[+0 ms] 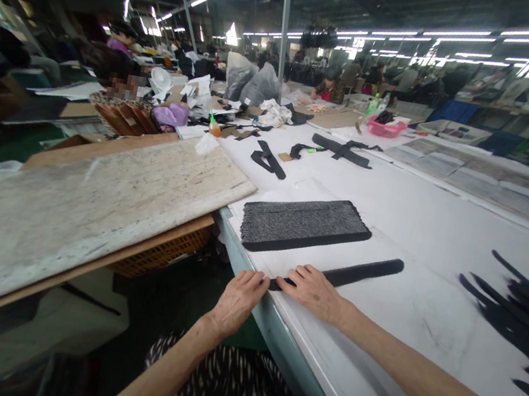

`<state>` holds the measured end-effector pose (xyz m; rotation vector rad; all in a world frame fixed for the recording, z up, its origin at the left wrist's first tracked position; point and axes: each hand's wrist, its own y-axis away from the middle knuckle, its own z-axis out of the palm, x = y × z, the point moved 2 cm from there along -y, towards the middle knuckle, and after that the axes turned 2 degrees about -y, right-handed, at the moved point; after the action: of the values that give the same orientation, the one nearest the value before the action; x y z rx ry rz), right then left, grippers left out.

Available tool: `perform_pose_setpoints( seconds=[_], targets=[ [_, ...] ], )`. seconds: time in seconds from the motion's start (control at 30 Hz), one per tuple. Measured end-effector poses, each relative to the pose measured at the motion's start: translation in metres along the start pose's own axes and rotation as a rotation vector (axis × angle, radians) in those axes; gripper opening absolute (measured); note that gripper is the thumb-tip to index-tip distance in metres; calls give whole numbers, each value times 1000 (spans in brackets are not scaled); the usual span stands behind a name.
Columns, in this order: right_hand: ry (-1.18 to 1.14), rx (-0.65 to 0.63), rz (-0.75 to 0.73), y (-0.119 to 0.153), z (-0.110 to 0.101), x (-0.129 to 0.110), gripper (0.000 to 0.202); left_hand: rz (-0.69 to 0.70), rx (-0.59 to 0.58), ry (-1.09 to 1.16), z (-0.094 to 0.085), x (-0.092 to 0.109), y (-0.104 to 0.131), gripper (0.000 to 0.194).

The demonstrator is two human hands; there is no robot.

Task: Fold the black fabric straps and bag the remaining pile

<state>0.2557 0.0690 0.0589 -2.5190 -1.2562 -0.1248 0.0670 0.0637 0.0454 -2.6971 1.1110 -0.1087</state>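
A long black fabric strip (363, 272) lies on the white table (444, 214), reaching from its near edge toward the right. My left hand (240, 299) pinches the strip's near end at the table edge, fingers curled round it. Close beside it, my right hand (314, 292) has its fingers bent over the same strip and grips it against the table. Just beyond my hands rests a flat stack of dark grey ribbed fabric pieces (305, 224) with a black border along the near side.
Black strips (520, 308) lie heaped at the right. A worn board (90, 209) adjoins on the left, above an orange crate (164, 249). Farther back are black scraps (343, 149), an orange bottle (214, 125), a pink basket (386, 126) and grey bags (253, 81). Several people work behind.
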Motion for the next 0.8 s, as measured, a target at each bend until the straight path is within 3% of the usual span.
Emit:
perform_pose_setpoints(
  seconds=[0.17,0.37,0.5,0.6,0.67,0.8],
  targets=[
    [28,10,30,4,6,2,25,-238,157,266,10,-7,10,50],
    [42,16,46,13,5,4,26,-348,211,450,19,-10,17,50],
    [38,11,53,18,1,4,26,-456,272,691,14,-8,15,40],
    [37,7,49,12,0,-1,23,-650,339,903,9,-8,13,29],
    [36,13,36,3,0,-7,21,-765,302,996,8,-8,12,31],
    [34,37,18,-15,1,-18,16,-857,186,1093,14,-7,8,35]
  ],
)
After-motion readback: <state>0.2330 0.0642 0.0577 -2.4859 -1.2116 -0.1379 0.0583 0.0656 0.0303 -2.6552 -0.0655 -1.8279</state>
